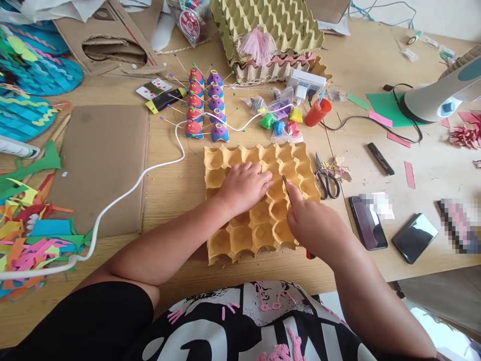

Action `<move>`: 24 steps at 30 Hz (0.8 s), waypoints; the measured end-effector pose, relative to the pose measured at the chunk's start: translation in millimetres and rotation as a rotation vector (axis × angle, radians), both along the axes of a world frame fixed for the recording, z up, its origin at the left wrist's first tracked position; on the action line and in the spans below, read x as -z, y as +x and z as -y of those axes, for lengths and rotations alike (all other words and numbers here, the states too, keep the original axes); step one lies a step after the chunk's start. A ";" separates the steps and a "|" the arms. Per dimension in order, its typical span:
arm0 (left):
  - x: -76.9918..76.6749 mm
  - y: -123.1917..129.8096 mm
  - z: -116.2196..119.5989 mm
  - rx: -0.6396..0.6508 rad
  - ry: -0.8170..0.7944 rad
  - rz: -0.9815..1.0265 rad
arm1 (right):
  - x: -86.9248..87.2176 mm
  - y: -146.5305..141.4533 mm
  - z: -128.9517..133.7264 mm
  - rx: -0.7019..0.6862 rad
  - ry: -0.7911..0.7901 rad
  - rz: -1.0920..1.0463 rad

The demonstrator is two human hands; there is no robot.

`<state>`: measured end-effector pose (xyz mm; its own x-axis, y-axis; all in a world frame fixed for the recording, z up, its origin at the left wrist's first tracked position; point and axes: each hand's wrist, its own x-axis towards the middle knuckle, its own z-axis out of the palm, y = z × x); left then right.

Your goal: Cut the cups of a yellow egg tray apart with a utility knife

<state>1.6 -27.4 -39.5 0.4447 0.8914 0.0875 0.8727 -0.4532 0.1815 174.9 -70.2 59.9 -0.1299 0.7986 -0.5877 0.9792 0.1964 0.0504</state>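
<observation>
A yellow-orange cardboard egg tray (263, 233) lies on the table in front of me. My left hand (244, 188) presses down on its middle, fingers bent together over the ridges and thumb pointing right. My right hand (310, 220) is wrapped round a knife (286, 184), its narrow dark blade touching the tray right of centre. Most of the handle is hidden in the palm, and a red-and-black end shows below the hand. Black-handled scissors (328, 180) lie beside the tray's right edge, close to some torn cardboard scraps (340, 169).
Behind the tray stand painted egg-carton figures (195, 100) stuck with pins. Stacked egg trays (270, 25) are at the back. A white cable (139, 183) crosses the left side, over a cardboard sheet (105, 165). Phones (368, 223), a red cup (317, 111) and a glue-gun-like white device (439, 98) stand right.
</observation>
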 end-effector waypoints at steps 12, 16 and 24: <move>0.1 0.0 0.7 -0.011 -0.012 0.026 | 7.9 -1.4 3.0 0.013 0.030 0.005; 1.6 -0.3 -0.1 0.000 0.008 0.004 | 5.0 1.6 -1.7 0.011 0.026 -0.009; -0.1 0.2 -0.2 -0.008 0.010 0.002 | 14.1 -3.2 -13.0 0.016 0.083 -0.022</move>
<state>1.8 -27.2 -39.4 0.4378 0.8939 0.0970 0.8758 -0.4483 0.1790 171.6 -57.2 45.8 -0.1289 0.8466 -0.5163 0.9832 0.1771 0.0448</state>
